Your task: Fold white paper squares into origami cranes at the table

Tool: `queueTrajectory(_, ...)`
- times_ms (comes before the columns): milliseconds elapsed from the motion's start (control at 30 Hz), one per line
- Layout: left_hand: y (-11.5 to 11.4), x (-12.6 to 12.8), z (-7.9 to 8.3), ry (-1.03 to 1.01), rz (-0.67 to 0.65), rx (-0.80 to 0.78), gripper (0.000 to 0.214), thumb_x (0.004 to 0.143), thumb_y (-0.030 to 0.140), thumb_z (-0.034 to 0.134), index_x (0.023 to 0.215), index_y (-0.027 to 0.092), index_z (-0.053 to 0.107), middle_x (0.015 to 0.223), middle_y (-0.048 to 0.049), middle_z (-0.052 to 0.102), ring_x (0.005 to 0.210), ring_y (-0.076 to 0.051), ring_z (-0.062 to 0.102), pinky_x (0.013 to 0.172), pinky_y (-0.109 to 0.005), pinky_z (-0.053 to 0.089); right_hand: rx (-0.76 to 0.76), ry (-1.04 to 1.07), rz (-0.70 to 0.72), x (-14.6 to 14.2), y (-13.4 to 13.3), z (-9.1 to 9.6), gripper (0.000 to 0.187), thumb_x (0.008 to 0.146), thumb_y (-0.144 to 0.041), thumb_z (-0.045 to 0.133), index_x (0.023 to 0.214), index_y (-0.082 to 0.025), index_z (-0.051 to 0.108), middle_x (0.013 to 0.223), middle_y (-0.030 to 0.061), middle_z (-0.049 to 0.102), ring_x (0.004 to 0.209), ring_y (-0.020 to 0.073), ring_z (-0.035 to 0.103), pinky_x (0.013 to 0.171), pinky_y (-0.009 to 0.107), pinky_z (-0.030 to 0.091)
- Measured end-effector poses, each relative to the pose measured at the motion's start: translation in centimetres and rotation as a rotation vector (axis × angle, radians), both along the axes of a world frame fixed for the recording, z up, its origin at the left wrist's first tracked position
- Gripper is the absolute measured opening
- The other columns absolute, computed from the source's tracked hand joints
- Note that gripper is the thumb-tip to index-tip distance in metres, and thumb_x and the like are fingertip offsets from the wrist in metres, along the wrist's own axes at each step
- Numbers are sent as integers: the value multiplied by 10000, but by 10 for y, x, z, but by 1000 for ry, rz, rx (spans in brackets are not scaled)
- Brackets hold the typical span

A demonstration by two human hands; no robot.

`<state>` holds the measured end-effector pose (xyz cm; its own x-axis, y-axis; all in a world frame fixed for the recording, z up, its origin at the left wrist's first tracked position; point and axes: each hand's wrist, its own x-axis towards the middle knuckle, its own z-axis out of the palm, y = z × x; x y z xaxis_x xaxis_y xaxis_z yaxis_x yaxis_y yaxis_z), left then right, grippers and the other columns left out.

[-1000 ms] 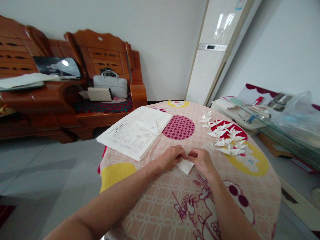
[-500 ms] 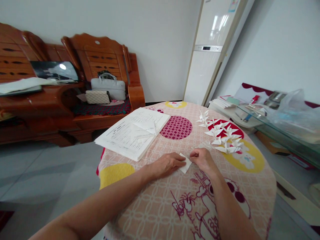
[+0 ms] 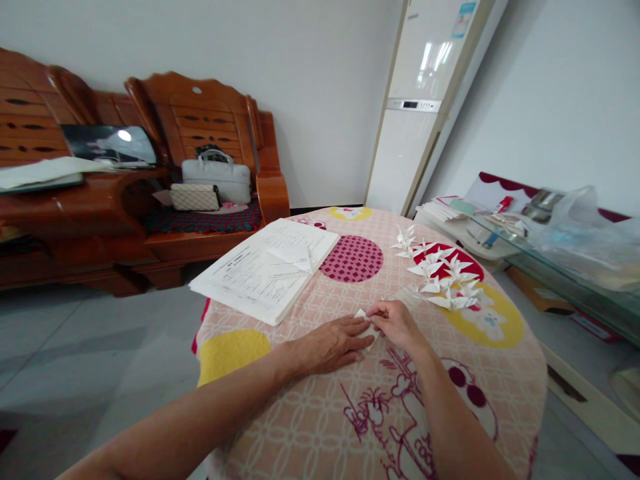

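A small folded piece of white paper (image 3: 371,332) lies on the patterned tablecloth (image 3: 300,407), partly covered by my fingers. My left hand (image 3: 334,344) is flat, its fingers spread and pressing the paper down from the left. At the paper's right edge, my right hand (image 3: 395,325) has thumb and forefinger closed in a pinch; the fingertips partly hide what they grip. Several white origami cranes (image 3: 445,273) stand grouped beyond my right hand. To the far left of the paper is a stack of printed sheets (image 3: 250,273), with a loose folded sheet (image 3: 295,257) on top.
A glass-topped stand (image 3: 520,243) with a plastic bag (image 3: 575,233) and papers is right of the round table. Behind on the left, a wooden sofa (image 3: 200,107) holds a grey handbag (image 3: 220,177) and a small purse (image 3: 195,197). A tall white air conditioner (image 3: 405,147) fills the corner.
My left hand has spread its fingers and slid further over the paper. My right hand has moved left, onto the paper's edge. The view has shifted slightly.
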<state>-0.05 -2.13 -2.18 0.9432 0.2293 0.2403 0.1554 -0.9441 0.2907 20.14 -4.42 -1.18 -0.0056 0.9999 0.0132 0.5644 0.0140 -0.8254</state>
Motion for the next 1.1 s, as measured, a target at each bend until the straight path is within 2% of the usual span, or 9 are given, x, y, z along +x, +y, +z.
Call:
queueTrajectory(67,-3,-1,1,-2,16,-3,395,935,270,487,1318,182,517,1392,-153,494,1330,-257,426,1149,-424,282,38,-43,21,0,1,-1,224,719,-127,536,799,-143,745,684,39,723,577,150,629,541,234,469)
queueTrajectory(200,-11,-4,5,11,21,-38,366,931,259,489,1291,215,535,1291,-112,570,1277,-237,475,1141,-430,280,128,-87,69,-2,4,-5,261,727,-109,549,836,-160,781,845,79,768,773,200,696,716,279,518)
queueTrajectory(300,-15,-7,8,13,29,-56,351,939,260,467,1281,229,540,1264,-88,594,1281,-235,467,1151,-446,249,125,-118,92,-4,8,-9,277,744,-113,552,864,-178,792,904,87,771,841,222,707,779,300,521)
queueTrajectory(533,-22,-12,2,16,67,-86,397,927,285,485,1324,275,502,1378,-36,538,1355,-239,391,1168,-461,203,62,-135,73,-6,11,-9,265,751,-176,610,952,-176,783,879,88,773,779,228,707,722,303,517)
queueTrajectory(633,-25,-15,-4,21,120,-92,540,905,280,506,1426,232,370,1430,-70,487,1378,-237,363,1174,-460,197,50,-139,73,-4,8,-8,302,722,-201,658,1002,-172,769,855,85,773,748,223,698,699,302,517)
queueTrajectory(733,-27,-16,-7,18,138,-70,641,892,284,510,1478,187,266,1485,-117,406,1384,-234,356,1176,-450,203,68,-127,83,-3,7,-7,318,710,-186,663,1008,-150,765,914,106,768,792,232,700,723,304,520)
queueTrajectory(867,-30,-14,-5,29,163,-40,572,889,289,511,1436,216,360,1503,-114,376,1385,-250,352,1169,-448,221,42,-99,61,-4,10,-9,298,709,-160,651,981,-159,774,933,106,766,819,241,710,745,308,527)
queueTrajectory(1100,-39,-12,-7,49,291,44,510,888,348,531,1383,263,441,1479,-124,401,1366,-295,371,1138,-493,259,42,-122,14,-8,14,-11,219,730,-181,647,891,-210,792,896,74,773,821,239,718,738,309,532)
